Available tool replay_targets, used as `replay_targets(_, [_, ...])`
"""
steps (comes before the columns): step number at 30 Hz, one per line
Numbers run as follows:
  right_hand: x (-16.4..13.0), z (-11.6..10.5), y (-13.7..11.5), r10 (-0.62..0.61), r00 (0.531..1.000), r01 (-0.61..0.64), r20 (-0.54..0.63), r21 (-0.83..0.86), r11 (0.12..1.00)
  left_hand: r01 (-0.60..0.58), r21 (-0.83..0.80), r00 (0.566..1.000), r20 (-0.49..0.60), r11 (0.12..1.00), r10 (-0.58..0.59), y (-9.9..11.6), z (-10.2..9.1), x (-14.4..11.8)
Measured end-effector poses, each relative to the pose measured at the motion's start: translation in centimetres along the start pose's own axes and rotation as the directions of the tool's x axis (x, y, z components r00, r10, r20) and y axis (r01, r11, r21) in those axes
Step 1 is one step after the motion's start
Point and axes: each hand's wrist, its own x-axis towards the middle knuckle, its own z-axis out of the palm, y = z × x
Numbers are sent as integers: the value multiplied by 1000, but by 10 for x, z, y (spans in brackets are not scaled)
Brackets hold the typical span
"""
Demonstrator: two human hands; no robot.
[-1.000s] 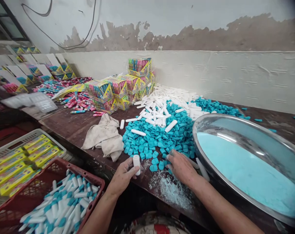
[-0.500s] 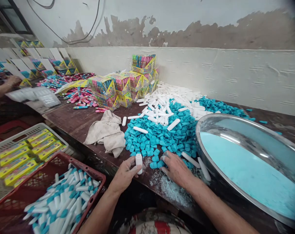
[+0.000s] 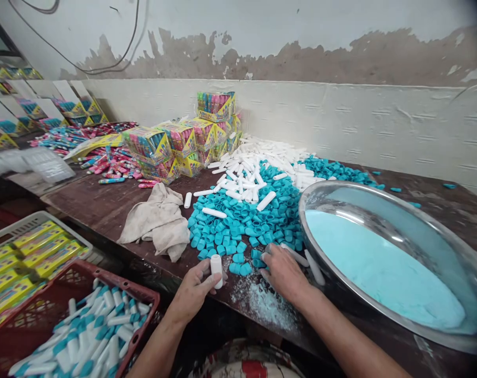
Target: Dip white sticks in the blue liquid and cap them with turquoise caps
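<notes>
Two bare hands worked at the near edge of the wooden table (image 3: 104, 210). The left hand (image 3: 194, 291) was closed around a short white tube (image 3: 216, 270), held upright between thumb and fingers just above the table edge. The right hand (image 3: 285, 273) lay palm down, fingers loosely spread, its fingertips among the teal caps (image 3: 246, 220); whether it had pinched a cap could not be told. The tube appeared light, rigid and smooth, probably dusted with the powder (image 3: 262, 304) spilled between the hands, so a grip around its mid-body looked the most secure. The caps appeared small, hard and easily scattered, best pinched singly by their sides. A steel basin (image 3: 380, 194) of pale blue powder stood just beside the right hand.
</notes>
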Motion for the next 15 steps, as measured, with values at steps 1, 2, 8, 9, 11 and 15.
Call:
replay_targets(1, [-1, 2, -3, -5, 1000, 5, -7, -7, 1000, -1, 2, 1000, 1, 1000, 1, 0, 1, 0])
replay_targets(2, [-1, 4, -5, -9, 1000, 9, -13, -7, 1000, -2, 5, 1000, 2, 1000, 2, 0, 1, -1])
replay_targets(8, [1, 9, -5, -69, 997, 69, -16, 22, 997, 17, 7, 1000, 6, 1000, -17, -5, 3, -2])
replay_targets(9, [2, 9, -5, -68, 998, 68, -11, 34, 997, 19, 10, 1000, 11, 1000, -19, -5, 4, -2])
replay_targets(11, [4, 8, -6, -53, 998, 52, 16, 86, 995, 18, 22, 999, 30, 1000, -19, -3, 7, -1])
replay_targets(15, [2, -3, -12, -33, 998, 22, 49, 206, 978, 21, -12, 995, 96, 1000, -20, 4, 20, 0])
